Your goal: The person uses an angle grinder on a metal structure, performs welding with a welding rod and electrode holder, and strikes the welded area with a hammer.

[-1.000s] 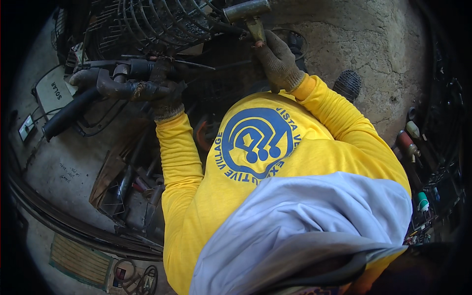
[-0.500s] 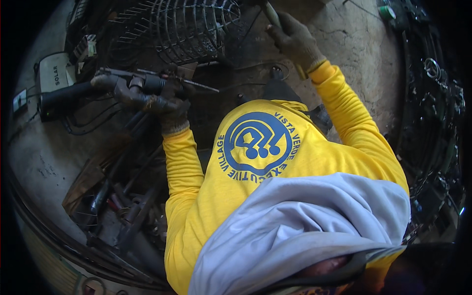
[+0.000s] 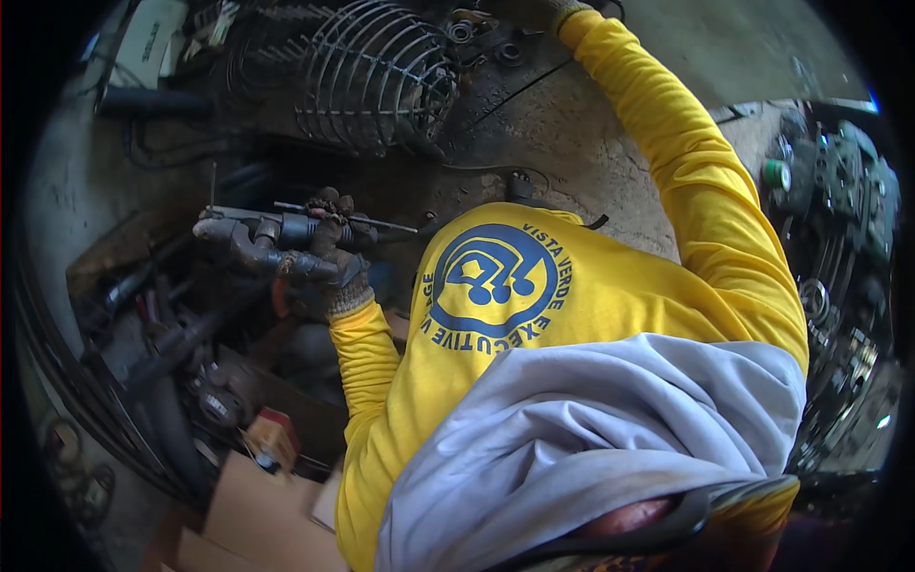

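My left hand (image 3: 335, 250), in a dirty knit work glove, is closed around a grey metal assembly (image 3: 250, 244) left of my body. The assembly has a bent, tube-like part, a short cylinder and thin rods sticking out sideways; its exact kind is unclear. My right arm reaches far forward to the upper edge, where my gloved right hand (image 3: 538, 11) is cut off and dark. Its fingers, and anything in them, are hidden. Small round metal parts (image 3: 467, 30) lie just left of it.
A metal wire fan guard (image 3: 367, 76) lies ahead. A white box-like unit (image 3: 143, 43) and a black cylinder (image 3: 152, 103) are at far left. Scrap metal and cardboard (image 3: 257, 510) crowd the lower left. Dark machine parts (image 3: 839, 200) and a green roll (image 3: 777, 173) stand right.
My right hand, which held a wooden-handled tool, has moved forward to the upper edge. My left hand keeps hold of the metal assembly. The view has shifted, showing cardboard at lower left.
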Tool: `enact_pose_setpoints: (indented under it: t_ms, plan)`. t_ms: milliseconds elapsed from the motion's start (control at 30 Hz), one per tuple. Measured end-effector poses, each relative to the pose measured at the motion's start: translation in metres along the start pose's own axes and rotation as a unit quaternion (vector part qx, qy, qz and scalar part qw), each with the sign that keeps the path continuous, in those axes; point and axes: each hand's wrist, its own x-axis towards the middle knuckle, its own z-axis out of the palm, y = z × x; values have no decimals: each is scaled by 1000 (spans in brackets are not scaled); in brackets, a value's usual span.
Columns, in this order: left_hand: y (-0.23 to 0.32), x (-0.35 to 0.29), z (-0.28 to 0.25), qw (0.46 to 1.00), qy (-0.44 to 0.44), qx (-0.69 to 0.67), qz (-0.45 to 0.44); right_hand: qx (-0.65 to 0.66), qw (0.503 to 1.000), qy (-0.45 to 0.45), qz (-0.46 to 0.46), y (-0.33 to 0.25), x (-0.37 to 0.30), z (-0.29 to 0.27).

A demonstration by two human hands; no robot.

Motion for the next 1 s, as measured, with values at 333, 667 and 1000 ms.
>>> enact_pose_setpoints:
  t_ms: [333,667,1000]
  plan:
    - [4,-73,-3,991,83,-53,85,-106,984,-118,-82,-30,91,72]
    - [-26,-65,-28,982,37,-184,33,288,953,63,-66,-118,-105,41]
    - [-65,-16,-50,985,5,-171,-7,393,816,-424,-20,-190,-120,41]
